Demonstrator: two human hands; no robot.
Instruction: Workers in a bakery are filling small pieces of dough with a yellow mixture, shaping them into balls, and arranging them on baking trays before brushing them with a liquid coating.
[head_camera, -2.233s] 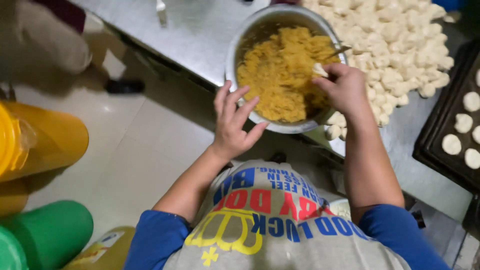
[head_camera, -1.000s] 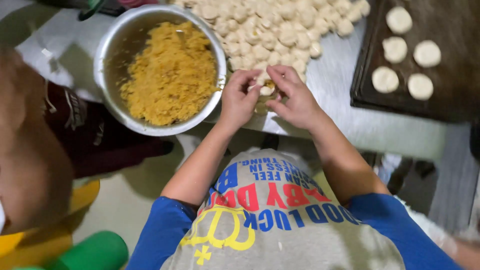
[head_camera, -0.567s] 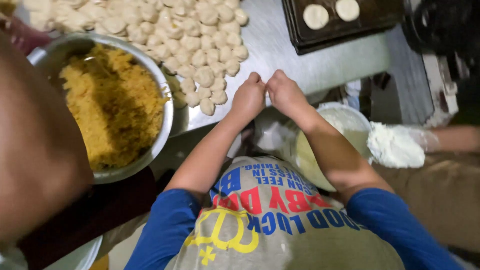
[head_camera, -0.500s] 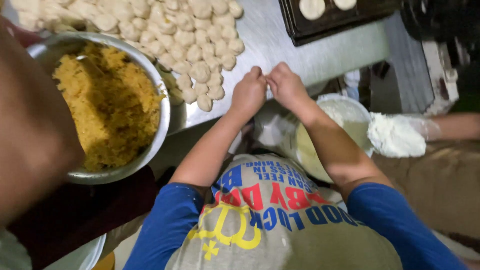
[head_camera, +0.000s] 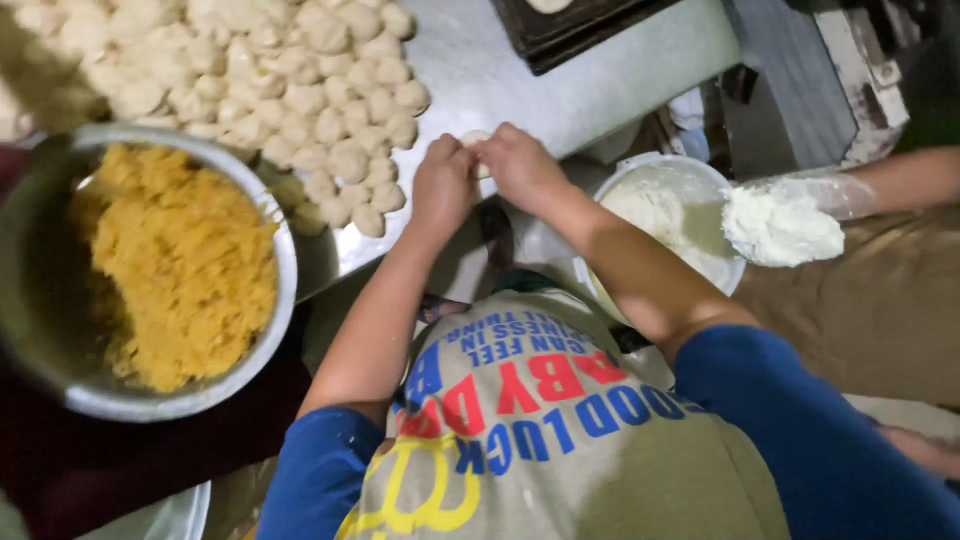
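We have both hands together at the near edge of the steel table (head_camera: 560, 70). Our left hand (head_camera: 442, 185) and right hand (head_camera: 522, 165) are curled inward, fingertips pinched around one small piece of dough (head_camera: 474, 140), of which only a pale sliver shows between the thumbs. It looks as though we are closing it around filling, though the hands hide too much for us to be sure.

As for progress, we judge that most of the work lies ahead. A large heap of unfilled dough pieces (head_camera: 270, 90) covers the table just left of our hands, and the metal bowl (head_camera: 282, 300) beside it is heaped with yellow crumbly filling (head_camera: 180, 260). The dark tray (head_camera: 575, 30) at the far edge shows only the edge of one finished round (head_camera: 548, 4), the rest being out of view.

To our right, another person's floured hand (head_camera: 785, 222) holds a lump of white dough over a white tub (head_camera: 655, 170) just beside our right forearm.
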